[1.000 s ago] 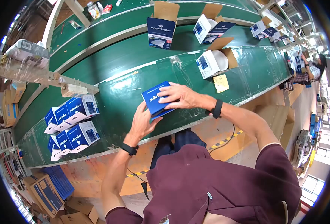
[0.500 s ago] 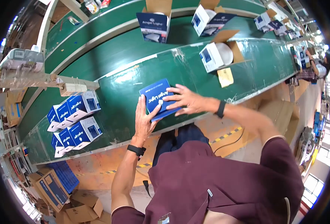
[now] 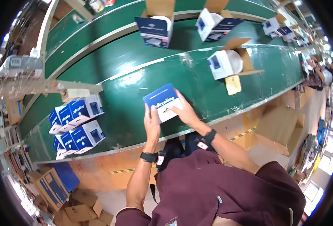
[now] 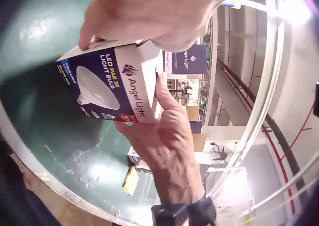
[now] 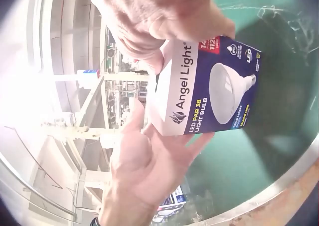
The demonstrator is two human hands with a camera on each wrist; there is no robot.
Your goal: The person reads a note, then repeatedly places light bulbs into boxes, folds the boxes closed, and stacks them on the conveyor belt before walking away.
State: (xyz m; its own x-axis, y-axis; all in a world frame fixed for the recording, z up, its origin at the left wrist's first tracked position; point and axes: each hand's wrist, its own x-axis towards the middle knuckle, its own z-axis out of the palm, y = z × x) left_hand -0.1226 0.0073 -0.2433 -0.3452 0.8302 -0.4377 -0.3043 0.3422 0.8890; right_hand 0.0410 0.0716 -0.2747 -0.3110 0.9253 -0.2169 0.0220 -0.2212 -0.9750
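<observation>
Both hands hold a blue-and-white LED light bulb box (image 3: 159,98) over the near green bench. Its white panel with a hang slot faces the person, and the blue face lies beyond it. My left hand (image 3: 151,123) grips the left side, thumb near the white panel's edge. On the opposite side, my right hand (image 3: 187,113) grips it, with the thumb on the white panel. Printed bulb artwork shows on one side of the light bulb box (image 4: 97,89) in the left wrist view, and the right wrist view shows similar artwork on the light bulb box (image 5: 227,94).
Several matching closed boxes (image 3: 80,141) stand in two rows at the left. To the right is an open box (image 3: 220,67) with a round white thing inside, beside a yellow card (image 3: 233,86). More open boxes (image 3: 154,33) stand farther back. A post and beam (image 3: 49,86) rise at the left.
The box has tilted up, so its white slotted panel now shows instead of mostly blue. My right hand has moved from over the blue face to the right side. The head view has shifted slightly.
</observation>
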